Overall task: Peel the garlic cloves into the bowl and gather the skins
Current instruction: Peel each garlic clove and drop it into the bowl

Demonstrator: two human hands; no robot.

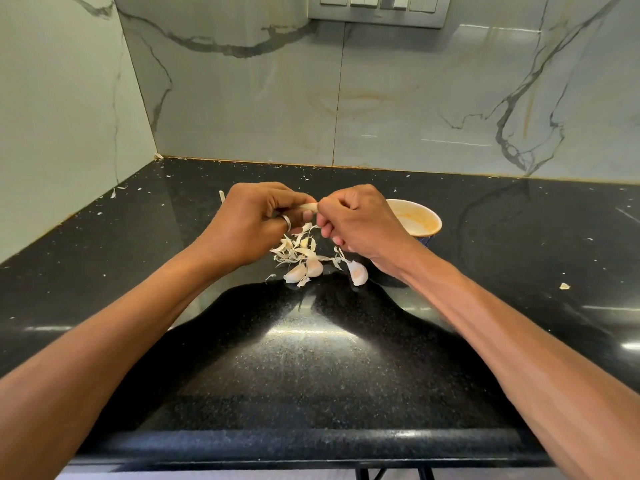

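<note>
A pale garlic clove (309, 206) is held above the black countertop (311, 358) between both hands. My left hand (249, 223), with a ring on one finger, grips its left end. My right hand (356, 223) pinches its right tip, fingers curled. Below the hands lies a loose pile of papery skins (294, 249). Unpeeled cloves lie at the pile's near edge: two together (304, 270) and one apart to the right (358, 271). A cream bowl (417, 220) with a blue outside stands just right of my right hand, partly hidden by my wrist.
Small skin flakes are scattered over the countertop, one larger scrap at the right (564, 286) and a strip behind my left hand (221, 196). Marble walls close the back and left. A switch panel (377, 8) is on the back wall.
</note>
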